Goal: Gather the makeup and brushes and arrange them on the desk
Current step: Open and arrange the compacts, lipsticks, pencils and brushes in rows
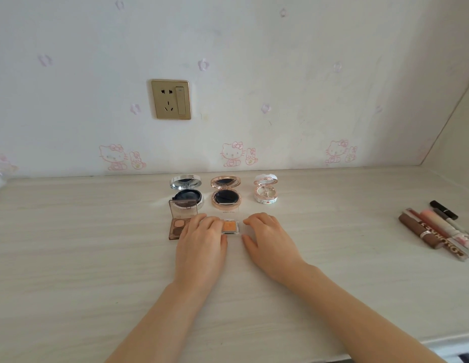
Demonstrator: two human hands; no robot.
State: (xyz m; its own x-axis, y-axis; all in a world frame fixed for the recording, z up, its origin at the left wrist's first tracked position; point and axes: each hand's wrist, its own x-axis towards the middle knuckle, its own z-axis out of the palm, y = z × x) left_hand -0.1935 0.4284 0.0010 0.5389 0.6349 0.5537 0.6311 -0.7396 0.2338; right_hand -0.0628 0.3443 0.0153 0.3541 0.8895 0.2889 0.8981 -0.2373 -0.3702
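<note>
Orange blush pan (230, 226): just in front of the rose-gold compact (225, 195). Your left hand (202, 239) lies flat, its fingers resting on the pan's left edge and gripping nothing. Your right hand (267, 239), front-right of the compact, is loosely curled and empty. Judged: the pan is light, rigid, slick plastic, and its clear lid appears raised. Pinch the base's side walls, not the lid.

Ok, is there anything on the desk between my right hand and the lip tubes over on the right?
Nothing visible. Only bare desk lies between your right hand and the lip tubes; the white compact sits further back, out of that path.
</note>
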